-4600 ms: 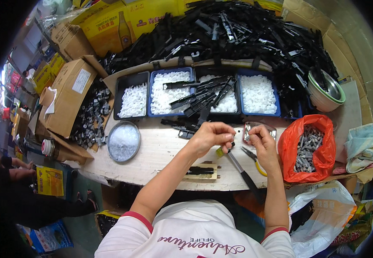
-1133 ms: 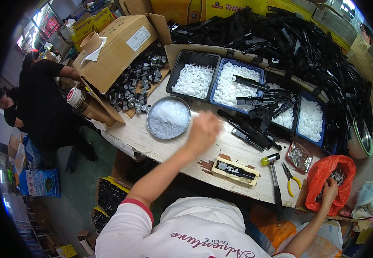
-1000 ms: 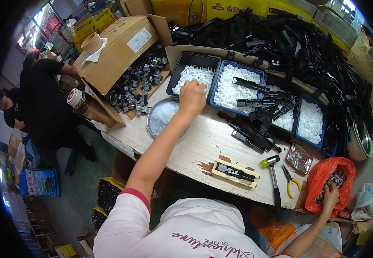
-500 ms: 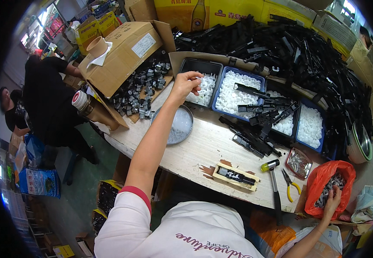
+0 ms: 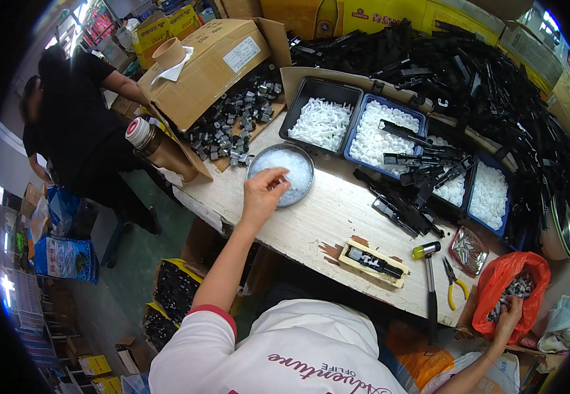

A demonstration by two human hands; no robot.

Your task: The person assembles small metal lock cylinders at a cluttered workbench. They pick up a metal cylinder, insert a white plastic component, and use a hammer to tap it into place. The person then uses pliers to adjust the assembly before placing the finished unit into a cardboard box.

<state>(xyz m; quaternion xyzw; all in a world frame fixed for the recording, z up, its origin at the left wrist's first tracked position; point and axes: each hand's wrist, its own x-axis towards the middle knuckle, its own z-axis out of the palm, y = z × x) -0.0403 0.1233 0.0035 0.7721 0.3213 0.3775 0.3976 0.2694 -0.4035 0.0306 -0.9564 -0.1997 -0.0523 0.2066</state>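
My left hand point(image 5: 263, 192) is at the near-left rim of a round metal dish point(image 5: 306, 192) holding a pale, translucent, grease-like substance. Its thumb and fingers are pinched together over the dish; whatever is between them is too small to make out. Far to the right, my right hand point(image 5: 509, 318) reaches into a red plastic bag point(image 5: 535, 276) of small grey metal parts point(image 5: 520, 287). Those fingers are curled in among the parts, and their tips are hidden. On the table between my hands, a black mechanism point(image 5: 375, 261) lies in a cream-coloured holder point(image 5: 396, 282).
Bins of white plastic pieces point(image 5: 324, 123) stand behind the dish, with black assemblies point(image 5: 422, 161) across some. A black heap point(image 5: 475, 98) fills the back right. A hammer point(image 5: 431, 282), pliers point(image 5: 454, 284) and pin tray point(image 5: 468, 251) lie near the bag. A person point(image 5: 88, 125) stands at left.
My left hand has come down and toward me from over the bin of white pieces to the metal dish. My right hand stays in the red bag. The view has shifted slightly.
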